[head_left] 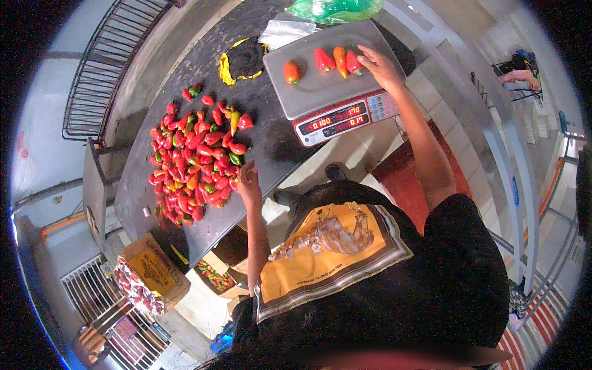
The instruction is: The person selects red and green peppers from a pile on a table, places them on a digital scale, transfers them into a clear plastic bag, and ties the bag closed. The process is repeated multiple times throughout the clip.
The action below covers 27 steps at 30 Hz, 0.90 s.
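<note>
My right hand (380, 69) reaches over the steel plate of a digital scale (320, 98). Its fingers are apart, with the tips against a red pepper (353, 63). Beside that lie an orange pepper (340, 60) and another red one, while an orange-red pepper (291, 72) sits apart to the left on the plate. My left hand (248, 180) is at the right edge of a big pile of peppers (191, 154), mostly red with some green and orange. Its fingers are curled in against a red pepper (234, 184), partly hiding their grip.
The dark table (271, 132) carries the pile and the scale. Behind them are a black-and-yellow cloth (242, 60), clear plastic bags (288, 33) and a green bag (336, 10). Below the table's near left edge stand a full cardboard box (151, 271) and an open box with peppers (216, 276).
</note>
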Tool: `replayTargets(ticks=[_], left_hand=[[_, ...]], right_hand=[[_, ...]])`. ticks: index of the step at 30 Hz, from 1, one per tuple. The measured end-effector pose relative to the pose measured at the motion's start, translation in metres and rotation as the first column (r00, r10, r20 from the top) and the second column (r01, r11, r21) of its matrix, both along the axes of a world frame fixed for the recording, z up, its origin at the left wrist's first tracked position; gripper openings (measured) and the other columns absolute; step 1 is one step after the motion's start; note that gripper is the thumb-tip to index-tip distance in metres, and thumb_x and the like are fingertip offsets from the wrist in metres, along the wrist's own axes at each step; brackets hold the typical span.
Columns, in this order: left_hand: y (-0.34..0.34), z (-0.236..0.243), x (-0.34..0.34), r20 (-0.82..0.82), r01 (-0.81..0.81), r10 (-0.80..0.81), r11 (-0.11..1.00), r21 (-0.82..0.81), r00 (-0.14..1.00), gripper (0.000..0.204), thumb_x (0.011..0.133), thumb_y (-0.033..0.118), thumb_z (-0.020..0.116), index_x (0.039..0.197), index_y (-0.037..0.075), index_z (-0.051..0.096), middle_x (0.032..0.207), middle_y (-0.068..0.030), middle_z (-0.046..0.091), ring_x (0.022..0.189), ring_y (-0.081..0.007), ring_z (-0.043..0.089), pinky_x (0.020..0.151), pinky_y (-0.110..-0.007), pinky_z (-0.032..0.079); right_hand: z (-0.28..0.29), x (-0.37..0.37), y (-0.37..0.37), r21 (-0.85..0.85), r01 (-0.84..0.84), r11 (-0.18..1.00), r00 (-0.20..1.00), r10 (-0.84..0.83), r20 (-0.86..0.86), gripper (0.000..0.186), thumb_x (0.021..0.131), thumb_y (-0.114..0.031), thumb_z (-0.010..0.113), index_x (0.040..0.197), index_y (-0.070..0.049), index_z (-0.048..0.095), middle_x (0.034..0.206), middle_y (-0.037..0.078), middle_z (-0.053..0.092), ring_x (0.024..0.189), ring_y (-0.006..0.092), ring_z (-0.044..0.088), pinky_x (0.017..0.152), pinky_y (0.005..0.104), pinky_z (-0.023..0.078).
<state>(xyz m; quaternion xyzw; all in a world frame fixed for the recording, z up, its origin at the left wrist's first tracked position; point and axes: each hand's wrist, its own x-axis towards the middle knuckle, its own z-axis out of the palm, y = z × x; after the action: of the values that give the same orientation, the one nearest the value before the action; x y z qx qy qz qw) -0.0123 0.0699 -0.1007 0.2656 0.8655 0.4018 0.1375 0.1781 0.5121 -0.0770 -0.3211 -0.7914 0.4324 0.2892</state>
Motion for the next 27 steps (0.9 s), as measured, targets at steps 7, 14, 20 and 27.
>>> replayTargets(ticks=[7,14,20,27], left_hand=[[-0.047,-0.021,0.011,0.112,-0.161,0.148,0.979,0.125,0.983,0.024,0.085,0.005,0.056,0.109,0.002,0.060,0.103,-0.0103,0.065,0.086,-0.0159,0.062,0.079,-0.030,0.048],[-0.043,-0.026,0.017,0.150,-0.146,0.113,0.961,0.236,0.982,0.025,0.087,0.008,0.055,0.111,0.002,0.059,0.098,-0.0103,0.066,0.083,-0.0160,0.063,0.075,-0.030,0.048],[-0.040,-0.029,0.016,0.179,-0.139,0.102,0.969,0.206,0.979,0.024,0.089,0.014,0.054,0.109,0.002,0.061,0.095,-0.0104,0.066,0.079,-0.0175,0.064,0.073,-0.030,0.049],[-0.041,-0.023,0.019,0.164,-0.137,0.108,0.974,0.179,0.981,0.025,0.089,0.016,0.055,0.108,0.001,0.060,0.093,-0.0100,0.066,0.079,-0.0178,0.064,0.073,-0.030,0.049]], right_hand=[[0.022,0.021,-0.002,-0.191,-0.027,0.981,0.998,0.014,-0.065,0.040,0.091,-0.028,0.057,0.123,-0.004,0.054,0.113,0.013,0.063,0.104,0.0193,0.060,0.088,0.0288,0.045],[0.031,0.037,-0.003,-0.254,0.006,0.967,0.992,-0.037,-0.118,0.032,0.091,-0.024,0.056,0.118,-0.008,0.059,0.097,0.004,0.066,0.083,0.0099,0.060,0.073,0.0242,0.047],[0.036,0.045,-0.005,-0.205,0.045,0.978,0.996,-0.060,-0.067,0.030,0.091,-0.024,0.056,0.115,-0.008,0.061,0.094,0.002,0.066,0.079,0.0093,0.059,0.070,0.0245,0.047],[0.036,0.033,-0.007,-0.098,-0.016,0.995,0.988,0.001,-0.155,0.029,0.089,-0.024,0.059,0.113,-0.008,0.062,0.096,0.007,0.067,0.084,0.0148,0.062,0.073,0.0279,0.049]])
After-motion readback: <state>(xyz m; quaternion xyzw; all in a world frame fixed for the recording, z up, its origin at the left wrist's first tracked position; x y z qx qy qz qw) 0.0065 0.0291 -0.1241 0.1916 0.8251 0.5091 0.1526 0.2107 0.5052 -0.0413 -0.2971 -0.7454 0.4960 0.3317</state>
